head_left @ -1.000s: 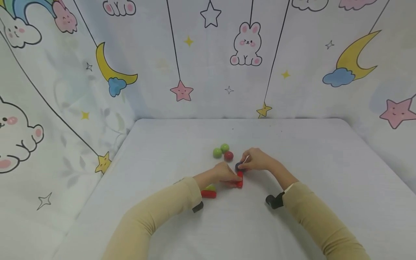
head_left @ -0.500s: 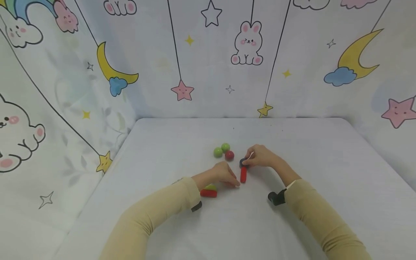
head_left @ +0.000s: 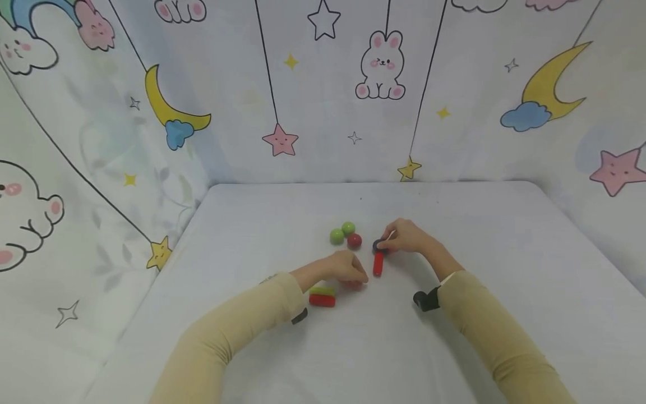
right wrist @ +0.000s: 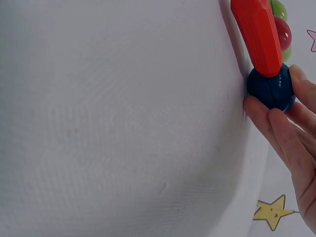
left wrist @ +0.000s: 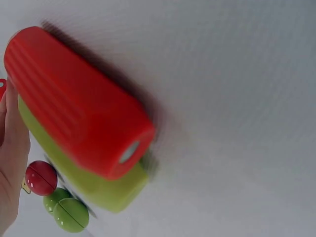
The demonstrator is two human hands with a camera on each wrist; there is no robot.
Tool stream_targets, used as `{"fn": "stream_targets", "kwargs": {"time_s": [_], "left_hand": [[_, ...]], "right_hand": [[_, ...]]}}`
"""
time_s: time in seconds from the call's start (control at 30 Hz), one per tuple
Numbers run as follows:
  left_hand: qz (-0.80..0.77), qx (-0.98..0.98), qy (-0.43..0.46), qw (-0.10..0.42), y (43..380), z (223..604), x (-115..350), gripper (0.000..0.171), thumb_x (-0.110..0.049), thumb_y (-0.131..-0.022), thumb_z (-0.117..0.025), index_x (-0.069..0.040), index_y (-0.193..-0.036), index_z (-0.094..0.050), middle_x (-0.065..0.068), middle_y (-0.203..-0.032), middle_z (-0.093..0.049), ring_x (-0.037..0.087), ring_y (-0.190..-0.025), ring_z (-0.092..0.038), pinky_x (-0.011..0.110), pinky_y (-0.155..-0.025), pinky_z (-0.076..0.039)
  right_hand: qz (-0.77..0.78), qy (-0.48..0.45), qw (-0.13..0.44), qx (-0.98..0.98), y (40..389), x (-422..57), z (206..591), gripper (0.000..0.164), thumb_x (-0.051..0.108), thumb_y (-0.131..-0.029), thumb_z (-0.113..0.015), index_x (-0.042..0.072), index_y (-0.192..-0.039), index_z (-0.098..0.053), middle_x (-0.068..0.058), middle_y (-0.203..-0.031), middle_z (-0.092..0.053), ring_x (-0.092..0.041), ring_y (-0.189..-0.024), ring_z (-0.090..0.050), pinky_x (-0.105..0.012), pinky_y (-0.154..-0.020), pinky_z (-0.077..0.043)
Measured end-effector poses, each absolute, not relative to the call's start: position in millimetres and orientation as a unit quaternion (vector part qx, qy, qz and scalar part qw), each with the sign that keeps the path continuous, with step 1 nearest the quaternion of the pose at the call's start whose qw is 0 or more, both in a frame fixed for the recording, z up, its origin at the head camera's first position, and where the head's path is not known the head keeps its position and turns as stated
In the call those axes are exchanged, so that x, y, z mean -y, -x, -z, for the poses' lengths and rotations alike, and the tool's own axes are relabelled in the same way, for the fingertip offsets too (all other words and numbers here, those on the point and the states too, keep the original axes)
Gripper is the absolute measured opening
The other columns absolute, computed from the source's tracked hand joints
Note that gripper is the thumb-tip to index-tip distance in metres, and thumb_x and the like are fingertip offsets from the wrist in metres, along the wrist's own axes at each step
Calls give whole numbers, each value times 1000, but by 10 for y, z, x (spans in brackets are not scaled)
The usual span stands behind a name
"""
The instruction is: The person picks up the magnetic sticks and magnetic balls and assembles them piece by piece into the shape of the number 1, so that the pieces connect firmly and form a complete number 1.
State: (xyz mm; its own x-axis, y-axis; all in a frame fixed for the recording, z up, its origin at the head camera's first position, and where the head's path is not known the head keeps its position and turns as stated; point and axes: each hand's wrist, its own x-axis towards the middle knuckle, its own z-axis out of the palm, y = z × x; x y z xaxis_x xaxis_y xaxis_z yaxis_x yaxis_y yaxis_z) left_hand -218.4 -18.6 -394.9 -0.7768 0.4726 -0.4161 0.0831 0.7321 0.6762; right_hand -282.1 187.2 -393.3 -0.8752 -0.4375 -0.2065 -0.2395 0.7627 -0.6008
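I keep my right hand [head_left: 404, 236] pinched on the blue ball [right wrist: 271, 89], steady vs the red rod [right wrist: 257, 34]; left hand [head_left: 343, 268] curled on sth red, can't tell what.

Two green balls [head_left: 342, 233] and a red ball [head_left: 354, 240] sit clustered mid-surface, touching or nearly so. Red stick stacked with a green stick [head_left: 322, 297] lies nearer the front — red one in front. White cloth surface [head_left: 504, 224]; cartoon backdrop [head_left: 282, 101] — bunnies, moons, stars.

The person wore 2 long, beige fabric sleeves [head_left: 227, 336], each with a small black wrist camera [head_left: 425, 300] at the cuff.
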Motion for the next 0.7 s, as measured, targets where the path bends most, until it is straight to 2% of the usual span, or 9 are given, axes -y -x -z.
{"fn": "stream_targets", "kwargs": {"time_s": [0.13, 0.23, 0.43, 0.6, 0.7], "left_hand": [[-321, -884, -178, 291, 2193, 3910, 196, 16, -16, -84, -66, -6, -96, -69, 2, -76, -66, 13, -70, -61, 23, -63, -50], [-302, -895, -199, 261, 2216, 3919, 196, 15, -14, -83, -66, -6, -95, -69, 1, -74, -65, 11, -66, -60, 21, -61, -48], [-265, -928, -210, 157, 2266, 3947, 182, 12, -14, -82, -67, -8, -94, -67, -3, -78, -62, 8, -71, -56, 18, -63, -46], [-201, -959, -188, 66, 2293, 3902, 173, 20, -17, -82, -69, -12, -100, -64, 0, -98, -62, 13, -88, -57, 23, -73, -48], [-169, -970, -176, 26, 2331, 3894, 164, 26, -17, -80, -70, -12, -105, -63, 4, -109, -57, 16, -93, -56, 27, -76, -48]], "right_hand": [[295, 181, 169, -923, 2844, -1880, 3920, 30, 25, -81, -69, -2, -94, -67, -11, -84, -68, -15, -70, -64, -31, -65, -49], [297, 176, 172, -923, 2859, -1888, 3918, 31, 25, -81, -69, -2, -95, -66, -11, -85, -68, -16, -72, -63, -32, -66, -49], [295, 166, 170, -925, 2879, -1905, 3941, 31, 26, -80, -70, -2, -95, -66, -11, -85, -68, -15, -72, -63, -31, -65, -48], [304, 163, 168, -923, 2896, -1904, 3950, 31, 25, -80, -70, -2, -95, -66, -12, -85, -68, -14, -69, -63, -30, -64, -48], [307, 160, 168, -923, 2898, -1904, 3943, 31, 25, -80, -70, -2, -95, -66, -12, -86, -68, -15, -70, -64, -31, -66, -49]]}}
